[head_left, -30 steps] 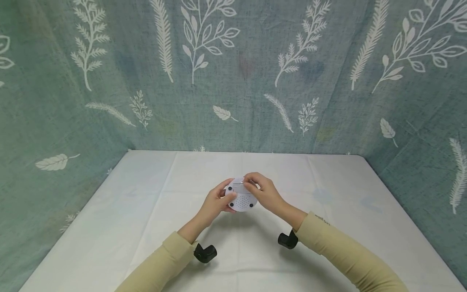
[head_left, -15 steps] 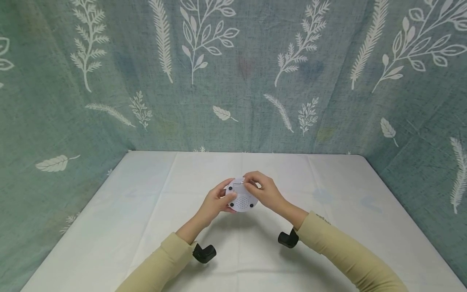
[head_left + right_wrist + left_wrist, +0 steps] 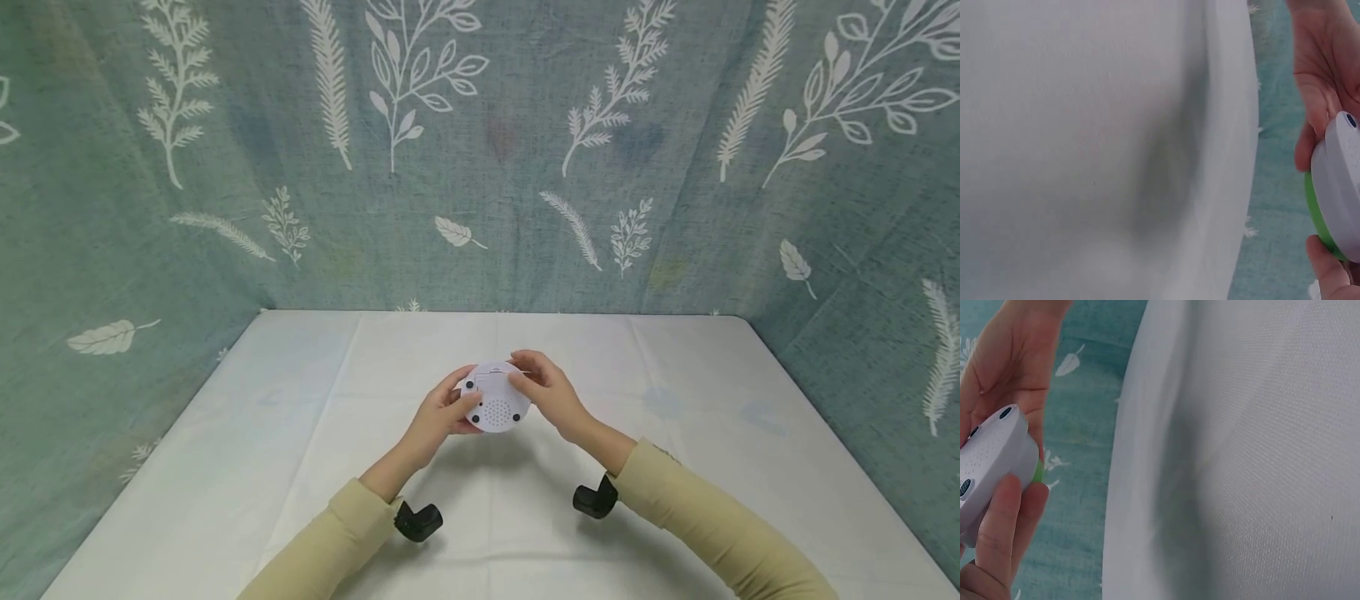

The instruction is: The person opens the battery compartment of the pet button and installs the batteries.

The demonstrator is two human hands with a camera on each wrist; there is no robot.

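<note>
Above the table I hold a round white device (image 3: 497,410) with its underside toward me. That face has speaker holes, black feet (image 3: 516,417) and a panel outline like a battery cover (image 3: 492,385). My left hand (image 3: 438,417) grips its left side, thumb on the face and fingers behind. My right hand (image 3: 551,396) pinches the upper right rim, thumb in front. A thin white edge (image 3: 525,372) shows by the right thumb; I cannot tell whether it is part of the cover. In the left wrist view the device (image 3: 991,459) has a green far side (image 3: 1039,472).
A white cloth (image 3: 360,442) covers the table. Green curtains (image 3: 480,167) with white leaf prints stand behind it and at both sides. Black wrist cameras (image 3: 418,522) hang under both forearms.
My right hand has shifted slightly to the right along the rim, and its thumb and fingers are less curled. More of the panel shows. The left hand keeps its grip.
</note>
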